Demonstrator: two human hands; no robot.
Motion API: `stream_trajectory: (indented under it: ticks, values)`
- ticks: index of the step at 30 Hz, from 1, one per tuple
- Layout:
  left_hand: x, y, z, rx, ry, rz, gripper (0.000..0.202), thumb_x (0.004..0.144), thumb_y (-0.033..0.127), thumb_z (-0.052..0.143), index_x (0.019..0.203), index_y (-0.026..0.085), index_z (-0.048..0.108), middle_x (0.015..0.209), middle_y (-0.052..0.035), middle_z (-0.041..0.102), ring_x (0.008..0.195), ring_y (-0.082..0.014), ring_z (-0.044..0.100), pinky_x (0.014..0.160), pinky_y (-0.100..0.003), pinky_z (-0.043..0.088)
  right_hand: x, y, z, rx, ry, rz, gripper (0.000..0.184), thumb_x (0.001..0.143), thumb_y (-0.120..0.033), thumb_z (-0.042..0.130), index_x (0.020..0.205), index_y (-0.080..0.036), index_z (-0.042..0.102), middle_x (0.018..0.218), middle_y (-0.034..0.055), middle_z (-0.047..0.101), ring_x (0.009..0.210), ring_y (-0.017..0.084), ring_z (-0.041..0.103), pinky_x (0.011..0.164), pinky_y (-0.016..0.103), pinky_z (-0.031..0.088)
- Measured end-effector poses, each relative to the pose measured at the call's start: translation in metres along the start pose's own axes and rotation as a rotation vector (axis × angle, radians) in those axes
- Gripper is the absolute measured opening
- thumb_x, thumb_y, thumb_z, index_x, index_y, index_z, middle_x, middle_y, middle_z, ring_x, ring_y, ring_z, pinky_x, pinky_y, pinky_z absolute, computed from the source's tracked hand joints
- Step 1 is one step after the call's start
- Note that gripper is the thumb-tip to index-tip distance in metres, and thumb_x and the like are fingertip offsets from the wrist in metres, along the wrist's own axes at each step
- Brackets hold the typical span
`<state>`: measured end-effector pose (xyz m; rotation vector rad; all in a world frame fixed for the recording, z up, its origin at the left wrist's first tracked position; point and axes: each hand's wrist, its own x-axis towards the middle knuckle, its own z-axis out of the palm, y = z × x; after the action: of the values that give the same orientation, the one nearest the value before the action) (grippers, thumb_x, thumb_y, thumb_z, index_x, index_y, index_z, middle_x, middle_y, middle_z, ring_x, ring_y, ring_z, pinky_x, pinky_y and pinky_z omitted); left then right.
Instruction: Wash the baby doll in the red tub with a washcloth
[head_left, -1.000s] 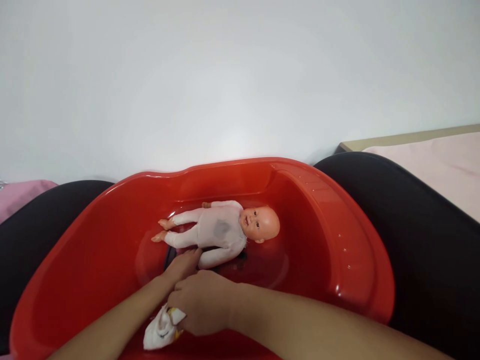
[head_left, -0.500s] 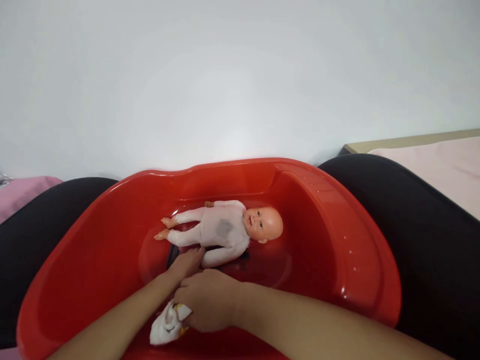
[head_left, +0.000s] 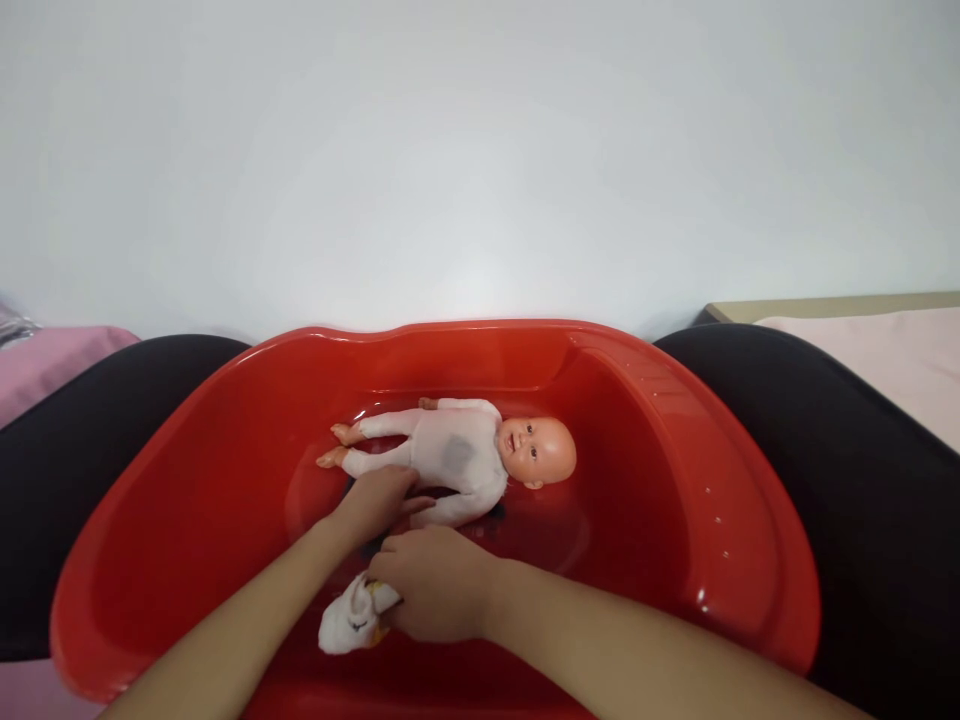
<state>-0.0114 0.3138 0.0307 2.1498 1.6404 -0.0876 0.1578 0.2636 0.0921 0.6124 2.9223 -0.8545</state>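
Note:
A baby doll (head_left: 457, 450) in a white long-sleeved suit lies on its back in a red baby bathtub (head_left: 750, 520), its head to the right. A grey patch shows through the suit at its chest. My left hand (head_left: 379, 500) is at the doll's near hip and near sleeve, fingers apart and pointing right; whether it presses on them I cannot tell. Closer to me, my right hand (head_left: 439, 580) is closed on a bunched white cloth (head_left: 349, 620) with yellow and dark print. The cloth hangs out to the left of that hand.
Shallow water seems to lie around the doll. Black surfaces (head_left: 862, 480) flank the tub on both sides. Pink fabric (head_left: 67, 365) shows at the left and a pale pink sheet (head_left: 885, 355) at the right. A white wall (head_left: 480, 160) rises behind.
My left hand has moved up and right, onto the doll's near side, its fingers now more spread. The right hand still grips the cloth. The whole view has shifted slightly.

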Motion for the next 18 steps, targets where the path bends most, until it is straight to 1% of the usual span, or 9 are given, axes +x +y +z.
stream_trajectory:
  ticks: [2,3,5,7,10,12,14,16,18]
  values:
    - [0.000,0.000,-0.002,-0.004,0.059,0.007,0.038,0.094,0.054,0.049,0.091,0.022,0.071,0.093,-0.0096,0.072,0.094,-0.0307,0.065,0.085,-0.041,0.045,-0.001,0.001,0.001,0.009,-0.001,0.000,0.013,0.089,-0.023,0.059,0.092,-0.016,0.069,0.097,0.0046,0.074,0.076,0.018,0.065,0.060,0.030,0.039]
    - [0.001,-0.001,-0.001,-0.007,0.106,0.024,0.038,0.096,0.052,0.047,0.093,0.021,0.070,0.096,-0.0092,0.071,0.097,-0.0299,0.064,0.086,-0.040,0.045,-0.001,0.002,0.000,0.004,0.002,-0.010,0.012,0.090,-0.021,0.057,0.091,-0.016,0.068,0.095,0.0040,0.074,0.076,0.017,0.065,0.058,0.029,0.037]
    - [0.003,-0.006,0.002,-0.001,0.211,0.077,0.034,0.099,0.044,0.046,0.099,0.018,0.068,0.102,-0.0082,0.069,0.102,-0.0280,0.062,0.090,-0.038,0.044,-0.001,0.003,-0.002,-0.014,0.016,-0.025,0.013,0.090,-0.016,0.055,0.089,-0.016,0.068,0.094,0.0039,0.073,0.080,0.017,0.065,0.060,0.029,0.037]
    - [0.008,-0.012,0.003,0.034,0.268,0.117,0.027,0.099,0.036,0.049,0.102,0.016,0.068,0.107,-0.0089,0.068,0.107,-0.0274,0.060,0.095,-0.037,0.045,-0.001,0.005,-0.006,-0.011,0.035,-0.003,0.013,0.089,-0.015,0.056,0.090,-0.017,0.069,0.096,0.0045,0.073,0.085,0.018,0.066,0.065,0.029,0.040]
    - [0.018,-0.018,-0.003,0.087,0.281,0.115,0.021,0.097,0.031,0.056,0.107,0.016,0.067,0.116,-0.0122,0.068,0.114,-0.0280,0.060,0.103,-0.040,0.044,-0.001,0.008,-0.011,0.023,0.083,0.064,0.010,0.089,-0.020,0.060,0.091,-0.017,0.069,0.102,0.0055,0.074,0.091,0.019,0.067,0.072,0.029,0.043]
    - [0.027,-0.018,-0.012,0.116,0.266,0.089,0.024,0.097,0.031,0.056,0.114,0.017,0.066,0.123,-0.0129,0.067,0.120,-0.0282,0.059,0.107,-0.040,0.043,-0.002,0.011,-0.010,0.039,0.153,0.087,0.010,0.088,-0.023,0.061,0.090,-0.018,0.069,0.102,0.0059,0.074,0.095,0.021,0.067,0.076,0.030,0.044]
    - [0.039,-0.017,-0.022,0.139,0.245,0.051,0.027,0.098,0.032,0.055,0.119,0.018,0.065,0.128,-0.0133,0.066,0.122,-0.0293,0.059,0.108,-0.042,0.044,-0.002,0.015,-0.005,0.043,0.215,0.114,0.009,0.087,-0.024,0.061,0.089,-0.018,0.067,0.099,0.0058,0.074,0.094,0.022,0.066,0.076,0.031,0.044]
    - [0.055,-0.016,-0.031,0.142,0.240,0.011,0.030,0.098,0.034,0.053,0.120,0.017,0.065,0.130,-0.0154,0.065,0.124,-0.0317,0.058,0.106,-0.044,0.045,-0.003,0.018,-0.001,0.041,0.218,0.148,0.009,0.085,-0.027,0.062,0.086,-0.019,0.066,0.094,0.0049,0.074,0.088,0.021,0.065,0.073,0.031,0.043]
    - [0.072,-0.015,-0.037,0.115,0.251,-0.022,0.032,0.099,0.036,0.050,0.119,0.015,0.065,0.131,-0.0180,0.065,0.124,-0.0342,0.059,0.104,-0.045,0.046,-0.003,0.022,0.003,0.036,0.185,0.181,0.012,0.084,-0.031,0.064,0.084,-0.019,0.066,0.092,0.0042,0.073,0.083,0.020,0.064,0.069,0.031,0.041]
